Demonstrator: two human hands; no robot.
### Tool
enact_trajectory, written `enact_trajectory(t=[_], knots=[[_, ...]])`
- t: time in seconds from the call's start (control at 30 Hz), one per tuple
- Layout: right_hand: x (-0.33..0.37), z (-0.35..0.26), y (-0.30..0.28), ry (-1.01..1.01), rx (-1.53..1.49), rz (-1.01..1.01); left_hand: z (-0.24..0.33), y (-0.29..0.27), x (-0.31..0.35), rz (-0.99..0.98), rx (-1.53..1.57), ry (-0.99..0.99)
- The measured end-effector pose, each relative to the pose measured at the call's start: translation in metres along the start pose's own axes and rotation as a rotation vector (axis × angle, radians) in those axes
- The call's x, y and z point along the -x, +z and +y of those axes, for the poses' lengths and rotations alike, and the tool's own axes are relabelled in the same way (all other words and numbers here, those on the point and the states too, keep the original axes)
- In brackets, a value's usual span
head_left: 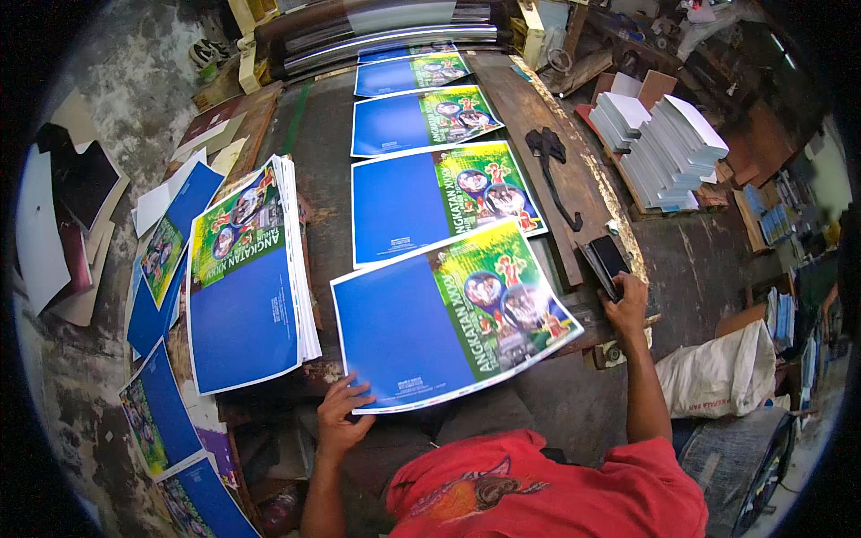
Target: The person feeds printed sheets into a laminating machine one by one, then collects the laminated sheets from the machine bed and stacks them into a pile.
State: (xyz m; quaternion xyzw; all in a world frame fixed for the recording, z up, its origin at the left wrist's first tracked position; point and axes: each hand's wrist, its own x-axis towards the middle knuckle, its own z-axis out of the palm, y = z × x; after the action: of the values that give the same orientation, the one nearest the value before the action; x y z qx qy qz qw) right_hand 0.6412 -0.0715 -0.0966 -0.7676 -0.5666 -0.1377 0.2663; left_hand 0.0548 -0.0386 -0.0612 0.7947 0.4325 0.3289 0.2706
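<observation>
- A worn, dark bench (323, 161), with rollers (386, 40) at 12 o'clock
- Five blue-and-green sheets (395, 197) lined up toward them; the front sheet (395, 314), at 6 o'clock, overlaps the next
- Left hand (343, 414), 7 o'clock: grip pinching its corner
- Right hand (625, 307), 3 o'clock: at one dark case (606, 255) (cannot tell if the grip is closed)
- One black strap (549, 157), 2 o'clock; one printed stack (242, 314), 9 o'clock

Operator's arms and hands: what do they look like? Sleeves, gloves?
The left hand and right hand are bare: no gloves, wristwatch or cables visible. Both forearms are uncovered. The red, short-sleeved fabric shirt has a multicoloured print on its front; its right sleeve stops short of the forearm. Rings: too small to tell.
</observation>
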Motion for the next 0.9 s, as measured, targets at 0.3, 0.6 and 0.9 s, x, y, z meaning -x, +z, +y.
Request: enact_trajectory(t=[0.3, 0.6, 0.9], knots=[[0.008, 0.006, 0.002, 0.051, 0.088, -0.061, -0.031, 0.021, -0.028, -0.119, 0.065, 0.023], [0.016, 0.012, -0.005, 0.163, 0.069, -0.092, -0.026, 0.033, -0.065, -0.207, -0.073, 0.030], [0.022, 0.022, -0.009, 0.292, -0.027, 0.078, -0.027, 0.054, -0.084, -0.178, -0.249, 0.058]])
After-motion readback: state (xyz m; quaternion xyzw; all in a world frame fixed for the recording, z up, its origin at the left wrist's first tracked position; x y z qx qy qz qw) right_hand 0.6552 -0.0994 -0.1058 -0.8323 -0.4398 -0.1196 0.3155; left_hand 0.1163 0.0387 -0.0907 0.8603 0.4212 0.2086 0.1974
